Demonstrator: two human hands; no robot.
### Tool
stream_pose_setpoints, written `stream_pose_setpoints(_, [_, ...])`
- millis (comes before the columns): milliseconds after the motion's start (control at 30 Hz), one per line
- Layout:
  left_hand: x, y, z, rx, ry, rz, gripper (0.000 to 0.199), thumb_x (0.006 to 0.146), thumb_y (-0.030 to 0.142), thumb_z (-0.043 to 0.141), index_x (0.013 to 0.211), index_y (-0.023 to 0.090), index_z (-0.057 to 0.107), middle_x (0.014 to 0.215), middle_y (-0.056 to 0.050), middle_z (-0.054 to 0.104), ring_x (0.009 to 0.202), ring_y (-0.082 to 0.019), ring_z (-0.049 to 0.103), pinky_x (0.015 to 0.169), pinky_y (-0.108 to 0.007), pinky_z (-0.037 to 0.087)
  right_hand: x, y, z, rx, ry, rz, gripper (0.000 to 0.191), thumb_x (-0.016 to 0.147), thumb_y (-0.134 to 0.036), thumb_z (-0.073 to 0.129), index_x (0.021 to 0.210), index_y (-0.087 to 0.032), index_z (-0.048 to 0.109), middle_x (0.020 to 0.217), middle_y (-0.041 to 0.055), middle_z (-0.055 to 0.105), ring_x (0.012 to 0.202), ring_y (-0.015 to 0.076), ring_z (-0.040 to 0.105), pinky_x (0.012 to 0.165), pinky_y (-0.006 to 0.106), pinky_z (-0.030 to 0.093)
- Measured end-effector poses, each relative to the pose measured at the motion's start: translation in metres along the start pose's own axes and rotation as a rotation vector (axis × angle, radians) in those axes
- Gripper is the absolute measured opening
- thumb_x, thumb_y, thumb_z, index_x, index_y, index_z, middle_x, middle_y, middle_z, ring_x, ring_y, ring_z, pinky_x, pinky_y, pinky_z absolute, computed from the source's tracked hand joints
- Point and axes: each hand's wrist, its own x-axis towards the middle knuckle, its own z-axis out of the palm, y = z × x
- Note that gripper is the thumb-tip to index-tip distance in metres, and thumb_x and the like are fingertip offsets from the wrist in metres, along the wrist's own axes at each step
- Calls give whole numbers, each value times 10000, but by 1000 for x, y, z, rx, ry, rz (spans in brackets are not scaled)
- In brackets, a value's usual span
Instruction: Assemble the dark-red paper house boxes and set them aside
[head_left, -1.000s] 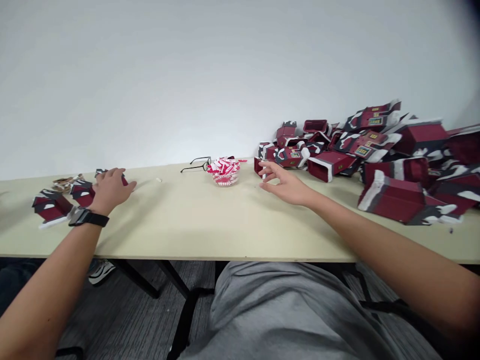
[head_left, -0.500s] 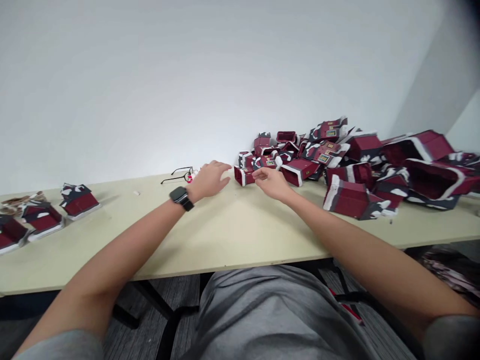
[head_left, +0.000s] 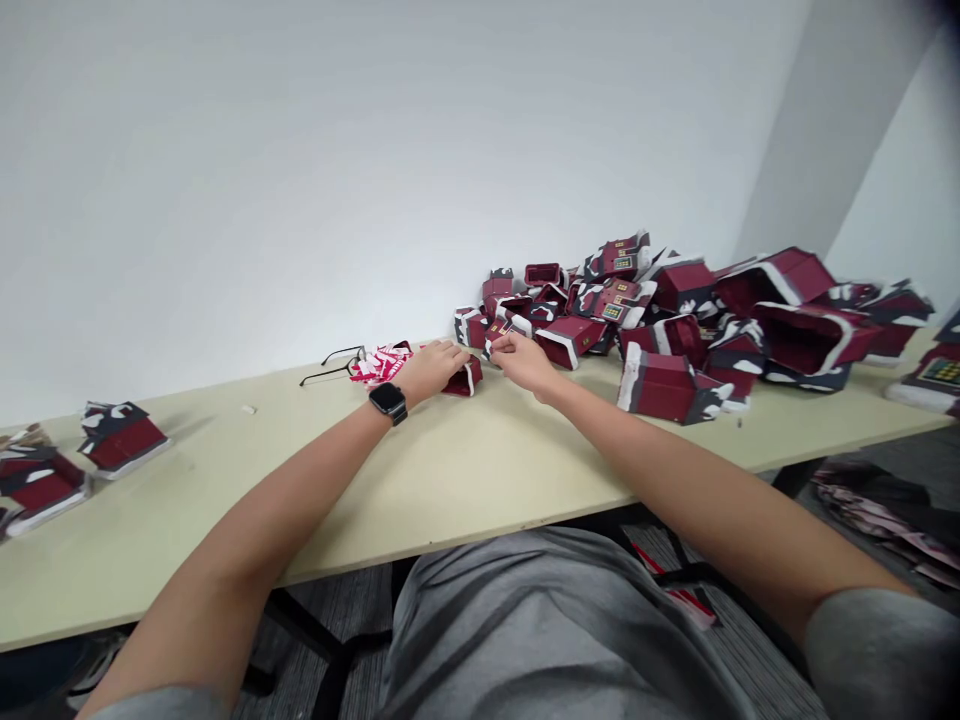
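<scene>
My left hand (head_left: 433,368), with a black watch on its wrist, is closed over a small dark red model house (head_left: 466,377) lying on its side. The hollow, open end of that house faces me. Close by on the right, my right hand (head_left: 523,362) has its fingers drawn together at the snowy roof end of another model house (head_left: 508,327). That house lies at the left front of a heap, and part of it is behind my fingers.
Many red model houses (head_left: 667,387) with white edges are piled to the right. Red-and-white paper pieces (head_left: 379,366) and black-framed glasses (head_left: 330,366) lie left of my hands. More houses (head_left: 124,437) stand at the far left of the pale table (head_left: 300,450), against the wall.
Both hands have lowered onto the houses, and their fingers have closed. The house under my left hand has come slightly nearer to me. The view has turned a little, showing more paper pieces.
</scene>
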Motion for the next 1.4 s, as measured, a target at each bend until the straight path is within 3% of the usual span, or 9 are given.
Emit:
stream_pose_setpoints(200, [-23, 21, -8, -97, 170, 36, 454, 1085, 211, 250, 1182, 140, 688, 1126, -161, 710, 1099, -211, 638, 1109, -403, 453, -12, -14, 1, 490, -257, 251, 564, 765, -527, 783, 1191, -200, 608, 1209, 83, 708, 986, 167, 679, 804, 300, 587])
stream_pose_setpoints(367, [-28, 25, -21, -261, 179, 19, 430, 1052, 474, 469, 1324, 194, 649, 1370, -166, 665, 1307, -263, 580, 1225, -465, 322, -13, -16, -2, 505, -93, 219, 501, 711, -304, 817, 1147, -195, 598, 1189, 64, 728, 978, 169, 705, 854, 316, 602])
stream_pose_setpoints(433, [-33, 13, -28, -280, 246, -102, 558, 990, 586, 557, 1397, 206, 601, 1467, -158, 617, 1394, -293, 520, 1262, -496, 231, -11, -14, -3, 430, 0, 141, 545, 715, -275, 813, 1204, -192, 589, 1249, 69, 712, 1042, 178, 708, 930, 338, 608])
stream_pose_setpoints(533, [-46, -21, -37, -242, 322, -473, 477, 1018, 530, 461, 1311, 192, 628, 1363, -142, 676, 1326, -292, 536, 1211, -509, 240, -9, -13, -5, 300, 118, 61, 650, 711, -259, 819, 1308, -183, 573, 1333, 80, 677, 1154, 186, 684, 1042, 358, 588])
stream_pose_setpoints(667, [-69, -70, -45, -236, 220, -750, 367, 970, 438, 468, 1102, 191, 705, 1187, -105, 736, 1188, -275, 578, 1136, -491, 310, -6, -9, -3, 235, 98, 33, 736, 736, -312, 808, 1403, -176, 530, 1356, 102, 658, 1174, 186, 675, 1049, 353, 591])
stream_pose_setpoints(800, [-84, -90, -49, -326, 32, -695, 396, 873, 572, 600, 966, 226, 769, 1099, -68, 757, 1073, -244, 618, 1124, -458, 320, -3, -3, 0, 184, 86, -21, 735, 731, -346, 815, 1390, -170, 541, 1344, 111, 657, 1182, 186, 663, 1038, 344, 590])
stream_pose_setpoints(967, [-80, -87, -49, -332, -58, -664, 499, 815, 679, 612, 883, 215, 785, 1108, -91, 763, 1057, -263, 636, 1109, -450, 327, -2, -3, -1, 194, 102, -14, 715, 725, -335, 826, 1365, -162, 559, 1331, 110, 658, 1173, 186, 660, 1043, 339, 582])
stream_pose_setpoints(1267, [-72, -84, -29, -249, -152, -657, 298, 767, 455, 614, 737, 179, 722, 722, -67, 685, 864, -233, 621, 1037, -424, 391, -6, -9, -2, 234, 48, -3, 621, 718, -277, 826, 1285, -177, 591, 1206, 81, 683, 1039, 164, 674, 921, 306, 600])
stream_pose_setpoints(1400, [-70, -80, -29, -297, -86, -673, 285, 813, 427, 593, 844, 179, 731, 1016, -93, 729, 931, -219, 615, 941, -360, 430, -7, -9, -3, 228, 46, 19, 667, 715, -287, 824, 1324, -182, 572, 1218, 77, 681, 972, 154, 673, 848, 293, 595])
